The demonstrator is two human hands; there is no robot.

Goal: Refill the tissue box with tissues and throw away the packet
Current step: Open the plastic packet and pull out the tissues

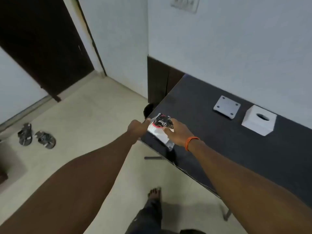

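Observation:
A clear plastic tissue packet with a black and red label and white tissues inside is held over the near left corner of the dark table. My left hand pinches its left edge and my right hand, with an orange band at the wrist, grips its right side. The white cube tissue box, with an oval slot on top, stands at the table's far right near the wall. Its flat grey base plate with corner holes lies just left of the box.
A dark round object sits on the floor beyond the table corner. A pair of sandals lies on the tiled floor at left. A dark door is at the back left. My bare foot stands by the table's edge.

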